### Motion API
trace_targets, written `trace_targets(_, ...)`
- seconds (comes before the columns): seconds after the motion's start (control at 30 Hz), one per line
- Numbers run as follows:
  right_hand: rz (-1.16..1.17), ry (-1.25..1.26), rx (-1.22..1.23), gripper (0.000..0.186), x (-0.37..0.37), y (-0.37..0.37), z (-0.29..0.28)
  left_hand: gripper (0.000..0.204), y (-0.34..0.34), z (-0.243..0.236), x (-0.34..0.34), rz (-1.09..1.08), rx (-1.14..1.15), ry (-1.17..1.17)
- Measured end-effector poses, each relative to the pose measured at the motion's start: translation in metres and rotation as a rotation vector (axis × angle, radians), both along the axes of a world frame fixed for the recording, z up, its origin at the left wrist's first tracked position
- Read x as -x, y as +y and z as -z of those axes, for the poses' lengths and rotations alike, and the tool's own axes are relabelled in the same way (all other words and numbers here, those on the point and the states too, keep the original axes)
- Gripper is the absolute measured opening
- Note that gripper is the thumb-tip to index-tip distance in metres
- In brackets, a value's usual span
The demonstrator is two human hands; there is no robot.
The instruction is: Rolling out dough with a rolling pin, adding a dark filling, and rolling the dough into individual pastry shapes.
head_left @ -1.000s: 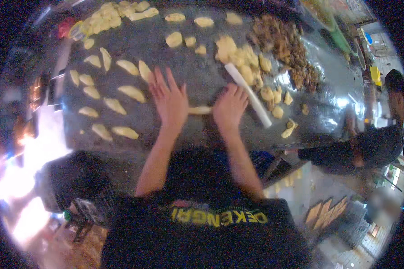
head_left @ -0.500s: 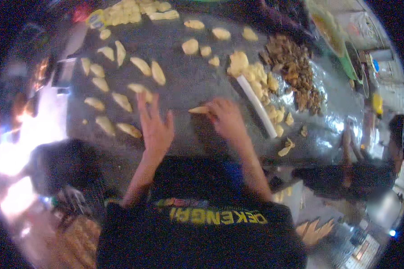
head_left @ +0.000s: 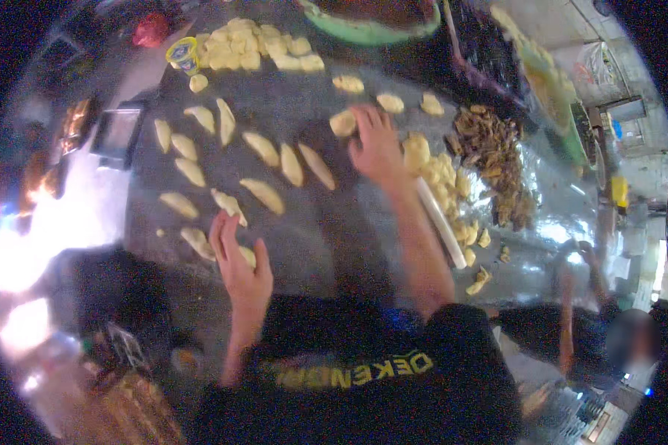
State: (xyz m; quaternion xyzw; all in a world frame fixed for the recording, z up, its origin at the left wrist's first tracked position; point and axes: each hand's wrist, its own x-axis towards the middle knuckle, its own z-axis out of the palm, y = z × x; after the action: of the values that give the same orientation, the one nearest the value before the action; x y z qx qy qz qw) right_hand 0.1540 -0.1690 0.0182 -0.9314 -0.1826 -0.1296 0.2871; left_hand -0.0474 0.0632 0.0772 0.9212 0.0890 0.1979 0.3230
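Observation:
My left hand (head_left: 243, 259) is low over the table's near left part, thumb and fingers apart. Its fingertips are by a spindle-shaped dough piece (head_left: 228, 204), and another piece (head_left: 248, 256) shows partly under the palm. Further out, my right hand (head_left: 378, 146) reaches forward with fingers extended beside a rounded dough lump (head_left: 342, 123); whether it touches the lump is hard to make out. A slim pointed dough piece (head_left: 317, 165) lies between the hands. Several similar shaped pieces (head_left: 262, 195) are spread across the left side.
A pale rod (head_left: 441, 222) lies right of my right forearm, along a heap of dough lumps (head_left: 434, 172). Beyond are brown chopped pieces (head_left: 490, 152). Dough balls (head_left: 234, 44) and a small yellow cup (head_left: 183, 53) are at the far left. Another person's arm (head_left: 566, 319) shows at right.
My right hand has let go of the slim dough piece, now lying on the table, and moved forward to the rounded lump. My left hand is nearer the closer dough pieces. The view has shifted.

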Motion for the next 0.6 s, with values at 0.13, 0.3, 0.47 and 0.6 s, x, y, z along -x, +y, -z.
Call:
trace_targets(0.13,-0.175,0.01,0.391,0.036,-0.047,-0.015,0.0,0.042,0.01,-0.009,-0.045,0.16,0.084,0.005)
trace_targets(0.3,-0.072,0.216,0.038,0.026,0.027,0.042,-0.077,0.032,0.011,-0.007,-0.08,0.297,0.487,0.186)
trace_targets(0.47,0.142,0.181,0.014,0.029,0.117,0.077,-0.07,0.03,-0.008,0.002,-0.088,0.324,0.789,0.447)
trace_targets(0.6,0.162,0.311,-0.569,0.026,0.152,0.077,-0.075,0.021,0.002,0.01,-0.071,0.438,0.696,0.418)
